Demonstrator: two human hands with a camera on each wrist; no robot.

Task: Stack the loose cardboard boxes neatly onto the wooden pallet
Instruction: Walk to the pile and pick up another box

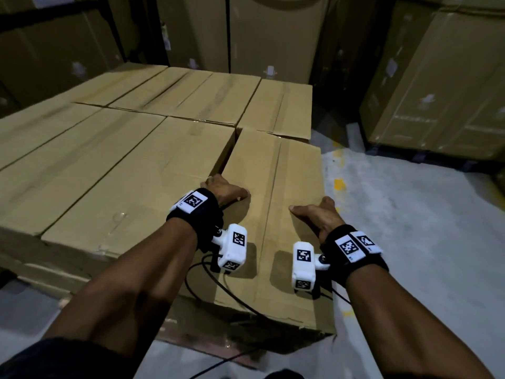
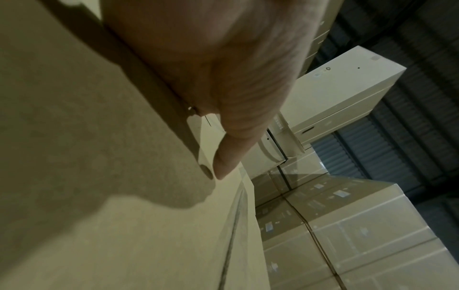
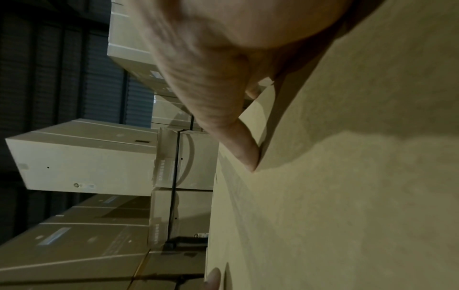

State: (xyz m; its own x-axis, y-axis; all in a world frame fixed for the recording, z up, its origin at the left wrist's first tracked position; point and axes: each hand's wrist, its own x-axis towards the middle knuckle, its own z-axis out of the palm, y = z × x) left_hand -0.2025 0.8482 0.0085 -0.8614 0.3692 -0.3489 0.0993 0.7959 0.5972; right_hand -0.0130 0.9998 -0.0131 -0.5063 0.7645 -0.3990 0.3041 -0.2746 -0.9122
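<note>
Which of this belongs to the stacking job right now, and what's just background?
Job: skewed box under left hand and right hand; stacked boxes beside it.

Background: tall cartons behind; wrapped cartons to the right; floor.

floor [image 1: 410, 242]: pale grey concrete, lit on the right, with yellow paint marks [image 1: 339, 184] near the right box's edge.
pallet [image 1: 207, 343]: low on the near floor, only a dim edge showing under the boxes.
boxes [image 1: 123, 165]: brown cartons packed flat in one layer, edges touching.
right box [image 1: 289, 187]: near right, skewed, a gap open along its left side.
far stacks [image 1: 437, 91]: tall cartons standing at the far and right sides.
</note>
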